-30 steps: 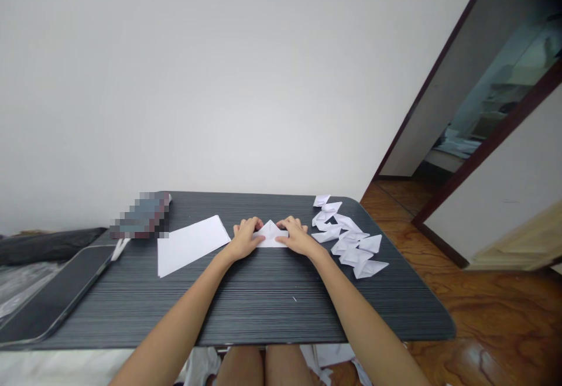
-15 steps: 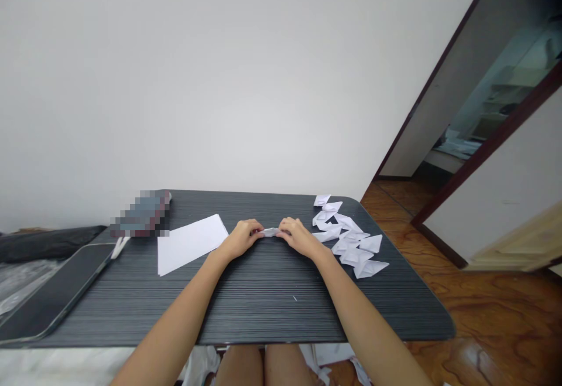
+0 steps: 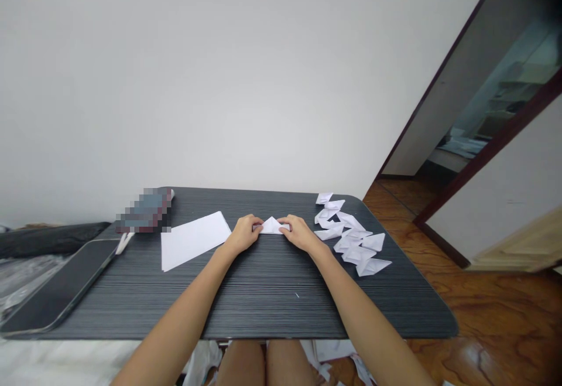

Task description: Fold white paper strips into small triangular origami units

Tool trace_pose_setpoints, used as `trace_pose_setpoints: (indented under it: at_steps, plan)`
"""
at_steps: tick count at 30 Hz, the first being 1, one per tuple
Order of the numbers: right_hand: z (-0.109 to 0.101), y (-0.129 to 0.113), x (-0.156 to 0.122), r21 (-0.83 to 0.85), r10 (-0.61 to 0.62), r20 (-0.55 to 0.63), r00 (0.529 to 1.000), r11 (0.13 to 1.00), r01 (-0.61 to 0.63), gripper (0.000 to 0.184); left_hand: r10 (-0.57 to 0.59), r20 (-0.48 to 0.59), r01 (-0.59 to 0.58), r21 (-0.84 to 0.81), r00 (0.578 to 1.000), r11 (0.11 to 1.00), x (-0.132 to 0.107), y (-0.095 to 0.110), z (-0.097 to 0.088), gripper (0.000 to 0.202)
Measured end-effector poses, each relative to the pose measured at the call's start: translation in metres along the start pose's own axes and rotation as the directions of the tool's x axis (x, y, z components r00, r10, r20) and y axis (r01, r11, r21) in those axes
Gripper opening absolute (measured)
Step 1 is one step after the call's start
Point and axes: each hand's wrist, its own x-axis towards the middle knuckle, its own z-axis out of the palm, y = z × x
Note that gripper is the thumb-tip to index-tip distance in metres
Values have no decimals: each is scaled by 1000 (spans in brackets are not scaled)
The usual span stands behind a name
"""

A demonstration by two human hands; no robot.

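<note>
A small white folded paper piece, triangular on top, lies on the dark striped table between my hands. My left hand pinches its left end with curled fingers. My right hand pinches its right end the same way. Both hands rest on the table near its far middle.
A flat white sheet lies left of my hands. Several folded white paper pieces are piled to the right. A dark tablet sits at the left edge, with a blurred-out object behind it. A wooden floor and doorway are at the right.
A second ago the piece lay flat as a wider triangle; half a second ago it was folded into a thin strip between my fingers; now it shows a small triangle again.
</note>
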Motion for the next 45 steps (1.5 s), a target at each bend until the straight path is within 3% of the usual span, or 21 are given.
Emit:
trace_pose_setpoints:
  at_steps: [8, 12, 15, 18, 22, 29, 32, 35, 45]
  plan:
    - [0, -3, -6, -19, -38, 7, 999, 999, 38, 30, 68, -26, -68, -30, 997, 997, -2, -3, 5, 21]
    - [-4, -13, -10, -124, -87, -19, 996, 989, 84, 25, 209, -7, -209, 58, 978, 976, -6, 1, 6, 27]
    - [-6, -23, -13, -151, -158, 60, 986, 975, 165, 25, 310, 67, -313, 38, 948, 949, -8, 6, 5, 29]
    - [-7, -36, -16, -200, -142, 132, 981, 966, 166, 27, 320, 63, -320, -3, 945, 947, -8, 11, 6, 21]
    - [-9, -53, -23, -368, -99, 219, 971, 913, 177, 29, 232, 45, -230, -46, 972, 972, -7, 14, 6, 11]
    - [-12, -67, -35, -442, -78, 264, 961, 876, 193, 33, 11, 74, -10, -19, 997, 1000, -2, 21, 10, 16]
    - [-5, -69, -40, -483, -60, 218, 974, 861, 161, 38, -109, 81, 103, 69, 991, 992, -4, 27, 12, 11]
    - [6, -68, -46, -489, 45, 89, 995, 872, 5, 46, -208, 94, 196, 122, 974, 973, -6, 27, 9, 12]
    - [16, -61, -59, -460, 171, 15, 985, 876, -145, 51, -249, 127, 237, 106, 960, 966, -10, 13, -5, 18]
